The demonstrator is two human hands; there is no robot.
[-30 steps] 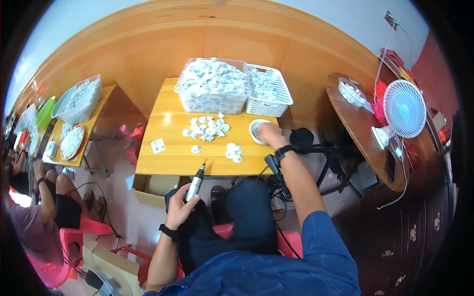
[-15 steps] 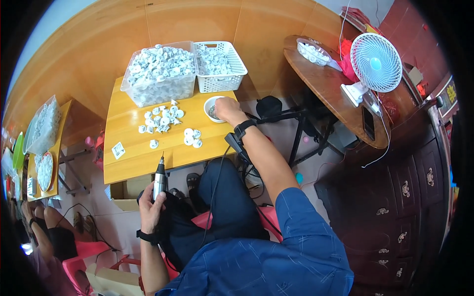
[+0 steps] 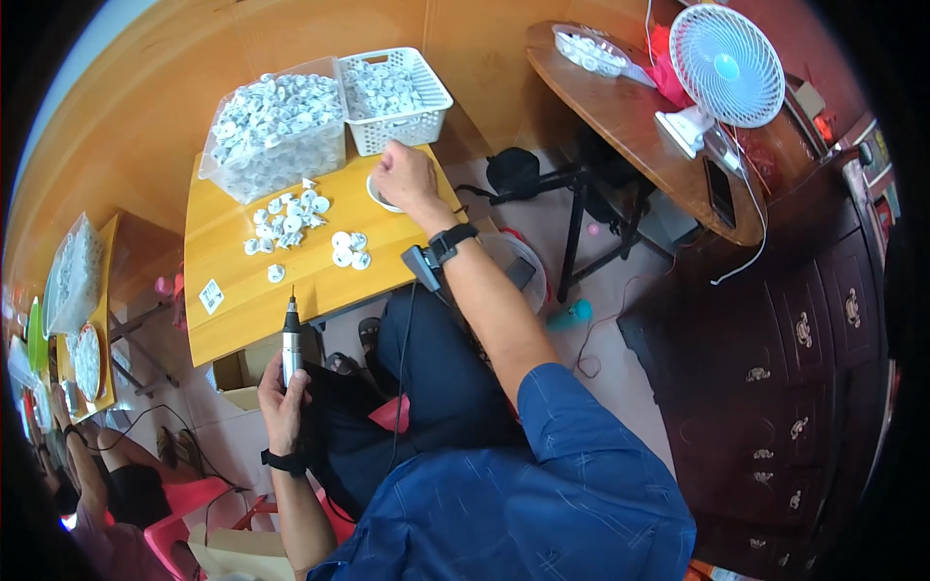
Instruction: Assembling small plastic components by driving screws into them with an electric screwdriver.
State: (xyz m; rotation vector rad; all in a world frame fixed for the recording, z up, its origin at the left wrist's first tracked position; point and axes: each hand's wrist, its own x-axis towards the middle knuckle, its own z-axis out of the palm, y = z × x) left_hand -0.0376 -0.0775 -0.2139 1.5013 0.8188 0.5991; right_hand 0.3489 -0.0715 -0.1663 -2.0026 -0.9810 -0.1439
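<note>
My left hand (image 3: 284, 397) grips a grey pen-shaped power tool (image 3: 291, 341), tip up, just below the front edge of the yellow table (image 3: 232, 310). My right hand (image 3: 405, 176) reaches over a small white bowl (image 3: 376, 196) at the table's right side; whether it holds anything is hidden. Small white round parts (image 3: 291, 215) lie scattered mid-table, with a smaller group (image 3: 348, 249) nearer me. Behind them stand a clear bin (image 3: 276, 131) and a white basket (image 3: 397, 97), both full of the same parts.
A white fan (image 3: 727, 68) and a tray of parts (image 3: 589, 48) sit on a round wooden table (image 3: 639, 126) at right. A dark tripod stand (image 3: 572, 189) is beside my knee. Another yellow table (image 3: 82, 320) and a seated person (image 3: 107, 484) are at left.
The view has swung, so the table now sits further left. My right hand stays at the white bowl; my left hand still holds the tool upright by the table edge.
</note>
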